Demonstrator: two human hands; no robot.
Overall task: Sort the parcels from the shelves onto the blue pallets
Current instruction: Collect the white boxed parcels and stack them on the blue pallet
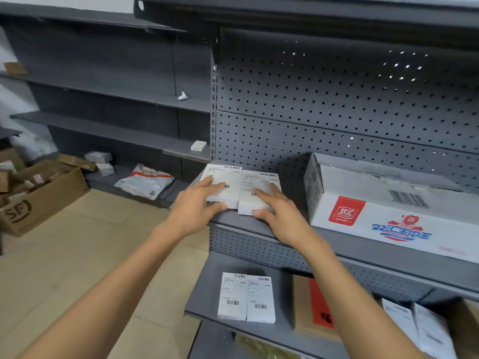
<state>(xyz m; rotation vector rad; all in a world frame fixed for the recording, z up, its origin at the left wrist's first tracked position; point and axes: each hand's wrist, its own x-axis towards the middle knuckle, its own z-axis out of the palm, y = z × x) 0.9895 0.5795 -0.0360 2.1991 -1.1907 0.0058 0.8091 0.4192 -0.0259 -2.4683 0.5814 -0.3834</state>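
White labelled boxes sit side by side at the front edge of the grey shelf (293,229), touching each other. The left hand (197,206) clasps the left box (223,185), fingers flat on top and thumb under its front face; the right hand (277,211) does the same on the right box (259,190). Each one-handed pinch is shallow, so lifting both at once could let one slip to the tiled floor (90,242). The big white carton (388,211) near the right hand could be knocked. No blue pallets are in view.
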